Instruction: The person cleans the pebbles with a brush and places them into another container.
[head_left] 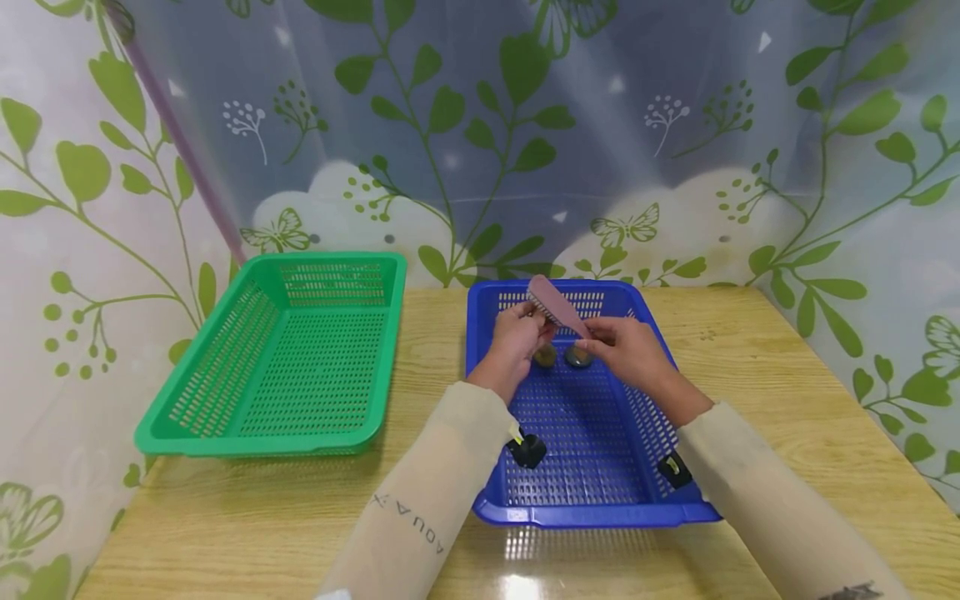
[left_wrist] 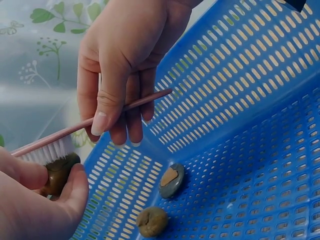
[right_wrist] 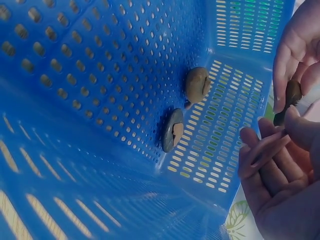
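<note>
My right hand (head_left: 626, 348) grips the handle of a pink brush (head_left: 557, 305) with white bristles. In the left wrist view the right hand (left_wrist: 122, 65) pinches that handle between thumb and fingers. My left hand (head_left: 517, 342) holds a dark brown-green stone (left_wrist: 61, 174) between thumb and fingers, and the bristles touch its top. Both hands are over the far end of a blue basket (head_left: 592, 518). Below them on its floor lie a brown stone (left_wrist: 152, 221) and a grey stone with a tan patch (left_wrist: 172, 181).
A green basket (head_left: 270, 444) stands to the left on the wooden table (head_left: 750, 350). A leaf-patterned curtain (head_left: 480, 125) hangs behind and at the sides. Black wrist-camera mounts (head_left: 527, 451) sit at both wrists, over the blue basket.
</note>
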